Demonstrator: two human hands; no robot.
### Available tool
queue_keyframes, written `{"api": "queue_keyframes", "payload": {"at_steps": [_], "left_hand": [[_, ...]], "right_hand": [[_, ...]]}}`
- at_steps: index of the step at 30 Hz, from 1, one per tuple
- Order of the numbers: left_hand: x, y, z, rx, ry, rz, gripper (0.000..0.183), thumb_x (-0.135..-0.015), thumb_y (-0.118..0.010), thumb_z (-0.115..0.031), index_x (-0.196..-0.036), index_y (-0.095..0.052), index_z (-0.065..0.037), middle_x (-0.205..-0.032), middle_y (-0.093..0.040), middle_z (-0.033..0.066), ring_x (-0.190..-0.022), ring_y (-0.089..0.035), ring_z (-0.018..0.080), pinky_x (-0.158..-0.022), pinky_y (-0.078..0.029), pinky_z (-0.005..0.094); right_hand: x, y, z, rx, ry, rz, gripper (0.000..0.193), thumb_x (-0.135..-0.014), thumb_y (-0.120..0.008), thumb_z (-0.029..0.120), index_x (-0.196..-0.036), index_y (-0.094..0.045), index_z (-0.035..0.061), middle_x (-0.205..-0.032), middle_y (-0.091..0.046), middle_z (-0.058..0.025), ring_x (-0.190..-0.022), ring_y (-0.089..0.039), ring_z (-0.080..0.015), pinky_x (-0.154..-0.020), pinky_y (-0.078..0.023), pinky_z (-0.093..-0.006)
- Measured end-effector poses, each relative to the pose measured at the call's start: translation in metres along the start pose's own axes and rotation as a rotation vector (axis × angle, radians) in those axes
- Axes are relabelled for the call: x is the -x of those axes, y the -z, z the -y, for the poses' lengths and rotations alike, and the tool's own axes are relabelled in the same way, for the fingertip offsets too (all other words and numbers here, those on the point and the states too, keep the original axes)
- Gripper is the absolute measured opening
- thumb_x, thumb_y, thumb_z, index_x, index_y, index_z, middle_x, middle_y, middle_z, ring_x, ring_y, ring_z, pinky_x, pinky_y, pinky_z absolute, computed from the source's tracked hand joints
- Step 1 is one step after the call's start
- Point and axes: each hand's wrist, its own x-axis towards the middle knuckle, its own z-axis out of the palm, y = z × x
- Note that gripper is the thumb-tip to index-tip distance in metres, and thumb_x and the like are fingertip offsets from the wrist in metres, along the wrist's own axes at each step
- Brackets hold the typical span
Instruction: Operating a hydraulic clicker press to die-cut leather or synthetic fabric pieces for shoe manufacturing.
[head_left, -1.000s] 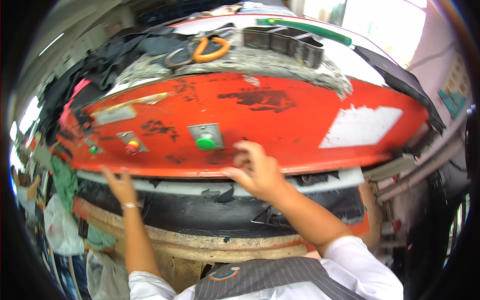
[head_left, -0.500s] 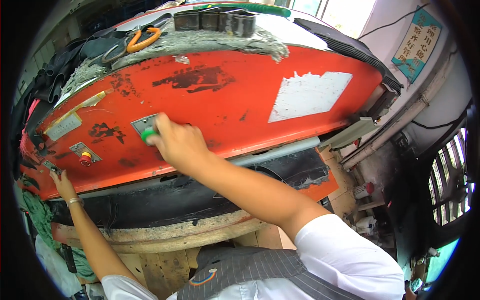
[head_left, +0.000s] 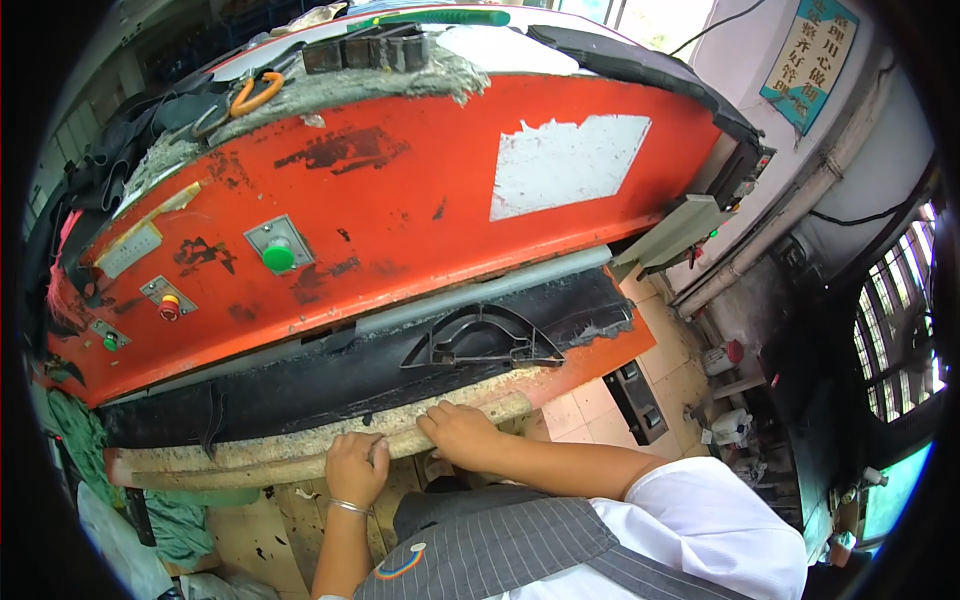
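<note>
Left hand and right hand rest, fingers bent, on the ledge.

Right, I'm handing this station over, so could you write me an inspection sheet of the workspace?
Surface: black sheet on a worn board; the sheet's right end looks ragged.
Things at hand: fan-shaped black frame on the sheet; red machine behind, with a green button.
Clutter: orange-handled tool and metal frames atop the machine.
Hands: left hand and right hand rest on the board's front edge, apart from the black frame.
Cables: dark cable along the right wall.
Surroundings: teal sign, pipe, barred window, all at right.
</note>
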Motion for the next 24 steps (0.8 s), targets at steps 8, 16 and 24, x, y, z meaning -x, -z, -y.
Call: {"api": "queue_keyframes", "payload": {"at_steps": [8,16,24], "left_hand": [[-0.025,-0.024,0.003,-0.106,0.069,-0.038,0.009,-0.075,-0.064,-0.015,-0.072,-0.065,-0.008,-0.075,-0.059,0.0081,-0.077,-0.055,0.0297,-0.07,-0.043,0.0409],[-0.001,-0.032,0.017,0.015,0.11,0.196,0.025,-0.072,-0.07,-0.017,-0.057,-0.056,-0.002,-0.061,-0.052,0.0129,-0.062,-0.052,0.0327,-0.056,-0.041,0.0425],[0.042,-0.02,-0.003,-0.074,0.216,0.297,0.027,-0.072,-0.071,-0.022,-0.055,-0.056,-0.007,-0.06,-0.052,0.0083,-0.059,-0.052,0.029,-0.054,-0.042,0.0416]], "right_hand": [[-0.016,0.007,-0.035,-0.049,-0.018,0.102,0.038,-0.07,-0.074,0.03,-0.093,-0.062,0.0024,-0.091,-0.065,-0.0138,-0.092,-0.063,-0.0303,-0.076,-0.052,-0.0401],[-0.063,0.083,-0.18,0.052,-0.895,-0.183,0.051,-0.083,-0.059,0.05,-0.107,-0.058,0.0047,-0.094,-0.067,-0.0231,-0.086,-0.066,-0.0393,-0.075,-0.051,-0.0494],[-0.014,0.087,-0.231,-0.443,-0.792,-0.37,0.038,-0.079,-0.065,0.035,-0.105,-0.06,0.0065,-0.086,-0.068,-0.0172,-0.078,-0.067,-0.0291,-0.073,-0.051,-0.0397]]}}
